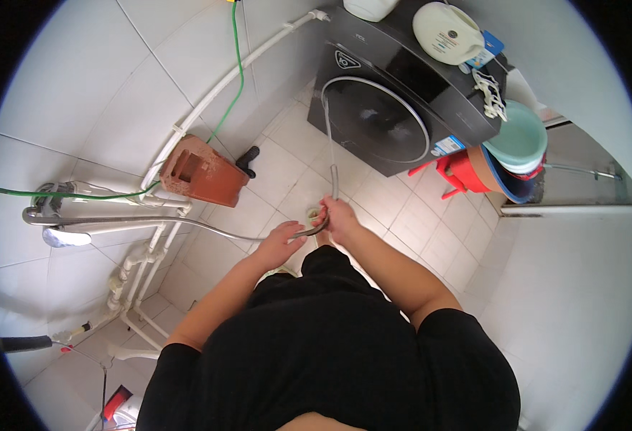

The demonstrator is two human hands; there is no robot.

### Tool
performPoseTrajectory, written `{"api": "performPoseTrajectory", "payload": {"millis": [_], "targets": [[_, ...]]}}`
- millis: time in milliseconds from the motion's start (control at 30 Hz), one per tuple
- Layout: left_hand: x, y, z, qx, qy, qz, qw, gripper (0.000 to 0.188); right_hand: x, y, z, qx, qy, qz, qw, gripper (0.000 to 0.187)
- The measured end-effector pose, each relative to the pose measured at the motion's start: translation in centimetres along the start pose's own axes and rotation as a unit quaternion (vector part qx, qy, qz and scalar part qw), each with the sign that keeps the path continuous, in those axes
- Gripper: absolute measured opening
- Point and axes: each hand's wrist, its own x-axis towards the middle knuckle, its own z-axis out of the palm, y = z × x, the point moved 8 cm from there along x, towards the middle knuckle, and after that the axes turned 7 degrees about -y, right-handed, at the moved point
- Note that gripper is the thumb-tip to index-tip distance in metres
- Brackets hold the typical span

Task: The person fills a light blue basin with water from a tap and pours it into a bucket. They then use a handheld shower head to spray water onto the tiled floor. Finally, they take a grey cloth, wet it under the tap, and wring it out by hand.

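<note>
Okay, my right hand [340, 218] is curled round 1 grey hose [219, 231], my left hand [280, 245] half-open against it, grip unclear. Hose spans from near the chrome wall fixture [47, 201] toward the washing machine [373, 118]; probably light, bendy, slick if wet, hardly fragile, best gripped near its far end.

Your shirt [323, 337] is plain black; the hose [335, 183] you hold is silvery grey. The washing machine [370, 61] is dark grey, its door ringed in pale silver. On it sits a cream bottle [449, 34]. Right of it you have a mint-green basin [518, 136] and bright red stool [456, 169]; left, a vivid green cord [238, 72] and rust-orange block [205, 172]. Below it, off-white floor tiles [380, 208] carry a thin, darker grid.
</note>
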Motion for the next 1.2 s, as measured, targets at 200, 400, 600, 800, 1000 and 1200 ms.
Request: {"api": "performPoseTrajectory", "payload": {"millis": [200,400,600,800,1000,1200], "targets": [[-7.6,-10.6,2.7,-0.143,-0.021,-0.156,0.977,0.036,-5.0,-1.4,-11.2,0.031,0.158,-0.112,0.981,0.026],[-19.9,-26.6,4.2,-0.148,0.077,-0.294,0.941,0.033,-11.1,1.3,-21.4,0.015,0.272,-0.09,0.958,0.028],[-33.4,-33.9,6.3,-0.188,0.178,-0.406,0.877,0.026,-11.8,4.6,-25.0,0.034,0.272,-0.055,0.96,0.026],[-41.4,-31.2,14.9,-0.153,0.136,-0.458,0.865,0.023,-11.9,8.1,-26.2,0.089,0.212,-0.025,0.973,0.024],[-42.5,-24.8,19.6,-0.179,0.173,-0.404,0.88,0.02,-13.6,11.9,-27.1,0.097,0.187,-0.003,0.978,0.022],[-42.6,-22.6,19.6,-0.412,0.293,-0.424,0.752,0.017,-14.2,15.0,-26.6,-0.02,0.108,0.093,0.99,0.017]]}}
